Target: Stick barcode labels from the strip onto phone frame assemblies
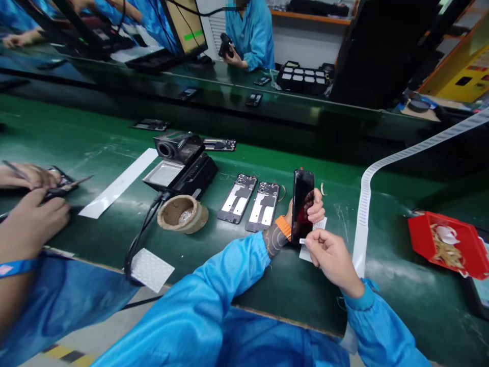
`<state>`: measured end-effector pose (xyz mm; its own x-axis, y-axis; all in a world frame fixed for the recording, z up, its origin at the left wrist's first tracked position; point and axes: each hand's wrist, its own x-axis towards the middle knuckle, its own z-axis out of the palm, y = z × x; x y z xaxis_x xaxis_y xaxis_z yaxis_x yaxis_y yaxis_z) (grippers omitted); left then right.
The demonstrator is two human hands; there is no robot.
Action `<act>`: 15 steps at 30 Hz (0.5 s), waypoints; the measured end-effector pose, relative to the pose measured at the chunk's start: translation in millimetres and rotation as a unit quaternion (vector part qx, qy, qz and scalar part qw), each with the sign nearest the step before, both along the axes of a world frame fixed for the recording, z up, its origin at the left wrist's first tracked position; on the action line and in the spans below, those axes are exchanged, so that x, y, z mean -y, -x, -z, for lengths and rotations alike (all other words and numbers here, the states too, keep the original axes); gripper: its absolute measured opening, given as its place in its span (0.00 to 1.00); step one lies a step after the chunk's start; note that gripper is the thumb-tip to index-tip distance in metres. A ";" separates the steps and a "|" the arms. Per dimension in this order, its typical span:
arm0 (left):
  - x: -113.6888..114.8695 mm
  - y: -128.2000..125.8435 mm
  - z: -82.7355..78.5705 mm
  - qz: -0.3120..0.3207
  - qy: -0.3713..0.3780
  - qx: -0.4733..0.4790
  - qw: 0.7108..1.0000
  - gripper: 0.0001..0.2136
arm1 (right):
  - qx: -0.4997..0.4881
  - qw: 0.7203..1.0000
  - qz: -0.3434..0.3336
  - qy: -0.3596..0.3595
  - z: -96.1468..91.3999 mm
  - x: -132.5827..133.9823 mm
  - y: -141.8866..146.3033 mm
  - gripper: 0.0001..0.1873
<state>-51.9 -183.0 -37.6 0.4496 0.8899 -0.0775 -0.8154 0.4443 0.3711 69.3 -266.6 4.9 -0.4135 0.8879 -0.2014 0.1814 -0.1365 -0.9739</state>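
Observation:
My left hand (pixel 314 208) is closed round a black phone (pixel 302 204), held upright on its lower end over the green belt. My right hand (pixel 331 257) pinches a small white label (pixel 304 241) against the phone's bottom end. A white slip of paper (pixel 310 244) lies under both hands. Two open phone frames (pixel 237 198) (pixel 263 206) lie side by side just left of the phone.
A long white label strip (pixel 364 204) runs up the belt on the right, beside a red tray (pixel 420 239) of scraps. A black device (pixel 183 163), a round brown pot (pixel 182 213) and cables sit left of centre. A co-worker's hands (pixel 30 204) work at far left; another person (pixel 250 35) sits opposite.

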 end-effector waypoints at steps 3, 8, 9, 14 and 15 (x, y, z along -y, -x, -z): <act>3.1 -1.8 -4.4 0.003 -0.008 -0.005 1.000 0.17 | 0.015 1.000 -0.004 -0.027 -1.3 2.0 1.1 0.21; 5.6 -3.6 -6.7 0.003 -0.029 -0.013 0.999 0.17 | 0.028 0.999 -0.016 -0.031 3.2 3.8 0.2 0.18; 5.5 -3.7 -6.4 0.003 -0.035 -0.015 0.999 0.16 | 0.028 0.999 -0.016 -0.030 4.2 3.7 -0.1 0.18; 4.9 -3.3 -5.8 0.006 -0.030 -0.018 0.999 0.16 | 0.020 0.999 -0.010 -0.031 4.8 2.1 -0.9 0.17; 5.1 -3.1 -6.7 0.005 -0.031 -0.011 0.999 0.17 | 0.021 0.999 -0.010 -0.031 4.4 1.7 -0.7 0.17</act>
